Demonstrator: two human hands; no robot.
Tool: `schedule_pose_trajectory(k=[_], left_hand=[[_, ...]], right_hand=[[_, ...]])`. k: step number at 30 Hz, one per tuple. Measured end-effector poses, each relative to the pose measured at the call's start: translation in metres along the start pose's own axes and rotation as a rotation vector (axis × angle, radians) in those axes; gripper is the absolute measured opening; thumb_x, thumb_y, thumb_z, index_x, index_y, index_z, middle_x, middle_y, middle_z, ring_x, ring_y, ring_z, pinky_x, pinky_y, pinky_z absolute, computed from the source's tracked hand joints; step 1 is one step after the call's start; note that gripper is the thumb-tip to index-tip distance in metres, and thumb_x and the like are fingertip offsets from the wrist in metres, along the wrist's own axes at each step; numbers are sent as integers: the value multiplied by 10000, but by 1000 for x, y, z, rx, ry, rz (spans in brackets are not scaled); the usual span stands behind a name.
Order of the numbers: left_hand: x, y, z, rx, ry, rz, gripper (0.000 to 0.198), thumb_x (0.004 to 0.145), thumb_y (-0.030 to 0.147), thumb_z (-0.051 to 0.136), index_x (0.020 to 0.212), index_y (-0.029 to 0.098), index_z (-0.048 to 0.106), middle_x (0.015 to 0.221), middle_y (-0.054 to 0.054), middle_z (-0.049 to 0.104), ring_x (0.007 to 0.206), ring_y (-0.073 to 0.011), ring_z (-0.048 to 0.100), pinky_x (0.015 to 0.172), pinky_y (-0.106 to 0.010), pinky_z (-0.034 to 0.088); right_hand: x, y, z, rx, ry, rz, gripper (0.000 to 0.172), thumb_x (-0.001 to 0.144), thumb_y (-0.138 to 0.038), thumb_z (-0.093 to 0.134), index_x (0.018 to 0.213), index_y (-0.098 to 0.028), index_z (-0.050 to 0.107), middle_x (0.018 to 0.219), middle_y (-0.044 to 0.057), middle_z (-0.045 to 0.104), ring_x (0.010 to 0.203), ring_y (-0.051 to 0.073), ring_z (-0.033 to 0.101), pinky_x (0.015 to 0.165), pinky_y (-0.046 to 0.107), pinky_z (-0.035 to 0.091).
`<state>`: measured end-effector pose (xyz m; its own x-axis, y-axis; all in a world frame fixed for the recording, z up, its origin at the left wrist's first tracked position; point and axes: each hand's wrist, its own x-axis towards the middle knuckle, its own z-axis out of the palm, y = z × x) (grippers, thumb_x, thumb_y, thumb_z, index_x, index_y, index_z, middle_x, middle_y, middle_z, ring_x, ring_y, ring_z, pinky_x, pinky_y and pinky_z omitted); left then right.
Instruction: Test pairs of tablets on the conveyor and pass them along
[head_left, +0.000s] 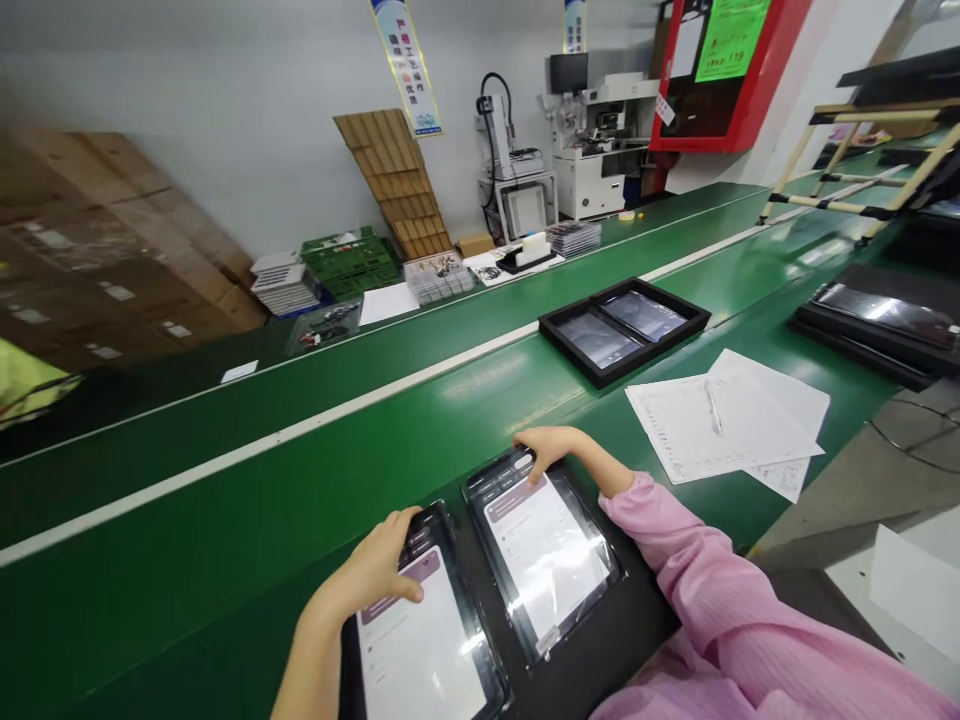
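Note:
Two tablets with lit screens, both in shiny clear film, lie side by side on a black board at the near edge of the green belt. My left hand grips the upper left edge of the left tablet, thumb on its screen and fingers over the rim. At the top of the right tablet, my right hand is curled over the edge with the thumb on the glass. The fingertips behind both edges are hidden. Each screen shows a white page under a purple band.
A black tray with two dark tablets sits farther along the green belt. Papers with a pen lie to the right. Beyond them is a stack of black trays. A tan pipe rack stands at upper right.

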<state>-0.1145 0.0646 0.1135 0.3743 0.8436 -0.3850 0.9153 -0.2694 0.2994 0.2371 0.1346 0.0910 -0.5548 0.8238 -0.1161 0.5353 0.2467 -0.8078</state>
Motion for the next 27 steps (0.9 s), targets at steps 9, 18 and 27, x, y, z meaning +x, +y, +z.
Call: schedule_pose_trajectory(k=[9, 18, 27], left_hand=[[5, 8, -12, -163, 308, -205, 249, 899, 314, 506, 1019, 232, 708, 1120, -48, 724, 1073, -290, 650, 887, -351, 517], [-12, 14, -19, -101, 261, -64, 363, 947, 366, 539, 1264, 212, 629, 1352, -84, 615, 1255, -291, 556, 1074, -372, 420], [-21, 37, 6, 92, -129, 106, 1359, 648, 479, 897, 1591, 205, -44, 1579, -331, -32, 1502, -398, -18, 1145, -692, -5]], right_hand=[[3, 7, 2, -99, 383, 42, 115, 773, -142, 701, 883, -161, 673, 835, 65, 669, 829, 252, 642, 792, 330, 500], [-48, 2, -1, 2, 565, -91, 199, 811, -263, 512, 911, -191, 668, 912, 76, 692, 871, 259, 634, 884, 402, 512], [-102, 30, 57, 172, 539, -4, 678, 817, -524, 659, 1381, -221, 438, 1348, 150, 487, 1239, 335, 506, 1017, 522, 485]])
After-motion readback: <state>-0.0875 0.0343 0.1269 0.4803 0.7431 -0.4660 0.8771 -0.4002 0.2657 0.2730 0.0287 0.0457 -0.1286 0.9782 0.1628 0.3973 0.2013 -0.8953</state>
